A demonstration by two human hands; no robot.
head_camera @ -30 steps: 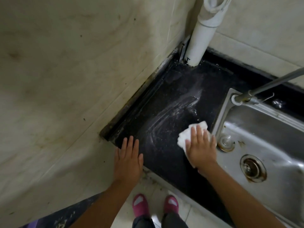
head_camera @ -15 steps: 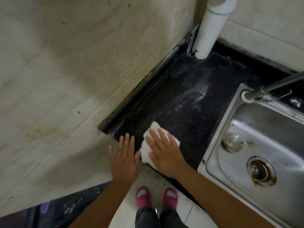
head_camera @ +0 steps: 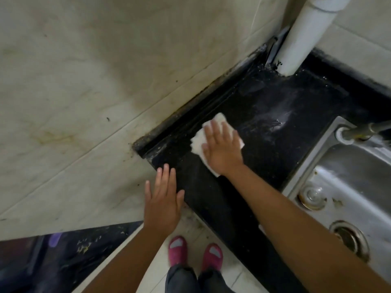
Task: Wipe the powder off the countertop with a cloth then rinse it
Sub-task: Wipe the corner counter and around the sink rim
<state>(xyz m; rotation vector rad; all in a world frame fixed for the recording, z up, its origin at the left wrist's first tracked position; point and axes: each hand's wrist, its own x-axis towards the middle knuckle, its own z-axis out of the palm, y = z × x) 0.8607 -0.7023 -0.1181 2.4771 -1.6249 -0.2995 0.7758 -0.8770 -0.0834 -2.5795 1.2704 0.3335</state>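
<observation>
Black stone countertop (head_camera: 264, 132) in a tiled corner. White cloth (head_camera: 197, 142), crumpled and soft, lies flat beneath the right hand (head_camera: 222, 148), whose straight, spread fingers press it down; being light and limp, it would likely be gathered by its edges. Powder (head_camera: 281, 121) streaks beyond the fingertips. Left hand (head_camera: 164, 205) rests spread, nearer the body. Steel sink (head_camera: 347, 187) lies right of the wiping hand.

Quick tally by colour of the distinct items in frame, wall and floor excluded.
White: 2, cloth and pipe
Black: 1, countertop
Silver: 2, sink and faucet
Pink: 2, slippers
Total: 7
</observation>
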